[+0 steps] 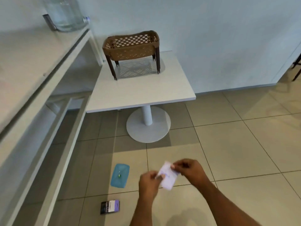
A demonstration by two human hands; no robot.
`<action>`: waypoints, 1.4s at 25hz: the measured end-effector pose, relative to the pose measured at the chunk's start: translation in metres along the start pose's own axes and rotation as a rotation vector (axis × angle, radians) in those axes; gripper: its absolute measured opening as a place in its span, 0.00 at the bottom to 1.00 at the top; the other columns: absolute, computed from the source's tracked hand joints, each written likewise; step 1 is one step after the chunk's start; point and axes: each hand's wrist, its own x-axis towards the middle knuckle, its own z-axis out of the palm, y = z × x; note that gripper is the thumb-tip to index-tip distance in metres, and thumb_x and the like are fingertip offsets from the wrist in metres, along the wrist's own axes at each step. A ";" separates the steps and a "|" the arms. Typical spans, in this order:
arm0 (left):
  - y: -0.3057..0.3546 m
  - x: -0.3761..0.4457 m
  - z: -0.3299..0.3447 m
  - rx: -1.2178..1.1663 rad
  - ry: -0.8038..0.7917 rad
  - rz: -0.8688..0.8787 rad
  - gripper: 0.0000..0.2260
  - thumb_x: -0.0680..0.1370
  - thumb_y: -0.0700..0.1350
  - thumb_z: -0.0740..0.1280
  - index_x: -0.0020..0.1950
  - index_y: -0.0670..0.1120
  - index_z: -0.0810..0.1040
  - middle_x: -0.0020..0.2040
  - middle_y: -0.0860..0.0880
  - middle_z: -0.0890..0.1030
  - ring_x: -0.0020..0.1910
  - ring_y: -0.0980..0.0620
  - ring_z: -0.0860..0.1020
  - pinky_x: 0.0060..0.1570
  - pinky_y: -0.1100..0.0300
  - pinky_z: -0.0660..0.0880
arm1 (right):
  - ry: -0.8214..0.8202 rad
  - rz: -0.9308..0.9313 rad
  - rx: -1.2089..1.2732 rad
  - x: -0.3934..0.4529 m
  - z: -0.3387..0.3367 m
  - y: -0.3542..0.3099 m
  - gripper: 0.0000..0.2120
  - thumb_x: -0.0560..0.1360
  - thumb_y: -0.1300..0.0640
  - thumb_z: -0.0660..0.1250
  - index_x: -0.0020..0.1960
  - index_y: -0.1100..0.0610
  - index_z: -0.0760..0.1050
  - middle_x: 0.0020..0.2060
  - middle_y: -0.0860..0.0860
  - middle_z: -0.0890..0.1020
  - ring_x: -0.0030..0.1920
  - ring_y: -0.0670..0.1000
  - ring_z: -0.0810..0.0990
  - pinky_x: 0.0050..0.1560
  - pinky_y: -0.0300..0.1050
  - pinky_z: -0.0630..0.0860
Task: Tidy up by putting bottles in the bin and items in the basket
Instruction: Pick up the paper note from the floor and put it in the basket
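A person's two hands hold a small white packet (167, 176) with faint purple print above a tiled floor (236, 152), low in the head view. The left hand (149, 183) has its grip closed on the packet's near left edge, thumb and fingers pinching it; the right hand (189, 168) has its grip pinched on the packet's far upper corner. The packet is tilted and blurred, so its print cannot be read.

On the floor just left of the hands lies a flat blue lid-like container (120, 175) with a small green spot near its middle. Nearer the bottom edge of the view, also on the floor, lies a small dark box (110, 206) with a purple and white label, well apart from the blue container.

Beyond the hands stands a white square surface (140, 93) on a single white post with a round base (148, 124). A brown woven-pattern basket (131, 46) on dark legs stands at the far edge of that surface, toward its far left corner, close to the pale wall (211, 38). What lies inside the basket cannot be seen from this angle.

Along the left runs a long white counter (32, 66) with a lower shelf frame beneath. At its far end rests a large clear water jug (65, 13), cut off by the top of the view. At the far right edge, dark furniture legs (297, 66) stand on the floor.
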 end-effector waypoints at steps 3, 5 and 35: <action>0.070 0.039 -0.032 -0.112 0.100 0.058 0.03 0.73 0.40 0.76 0.41 0.45 0.84 0.34 0.51 0.82 0.31 0.57 0.75 0.29 0.68 0.69 | 0.006 -0.084 -0.004 0.044 -0.003 -0.060 0.05 0.70 0.58 0.80 0.43 0.58 0.85 0.33 0.53 0.86 0.33 0.47 0.82 0.37 0.38 0.76; 0.104 0.066 -0.043 -0.187 0.131 0.038 0.04 0.74 0.41 0.76 0.47 0.44 0.84 0.41 0.49 0.85 0.35 0.56 0.79 0.31 0.68 0.72 | 0.004 -0.089 0.051 0.078 -0.005 -0.087 0.08 0.70 0.60 0.80 0.45 0.62 0.84 0.35 0.56 0.87 0.34 0.48 0.84 0.36 0.39 0.78; 0.433 0.413 -0.196 -0.153 0.255 0.333 0.05 0.76 0.39 0.74 0.49 0.40 0.84 0.42 0.47 0.85 0.33 0.53 0.80 0.33 0.68 0.77 | 0.076 -0.276 0.115 0.471 -0.016 -0.391 0.13 0.72 0.61 0.78 0.54 0.65 0.82 0.45 0.57 0.87 0.41 0.53 0.86 0.41 0.43 0.82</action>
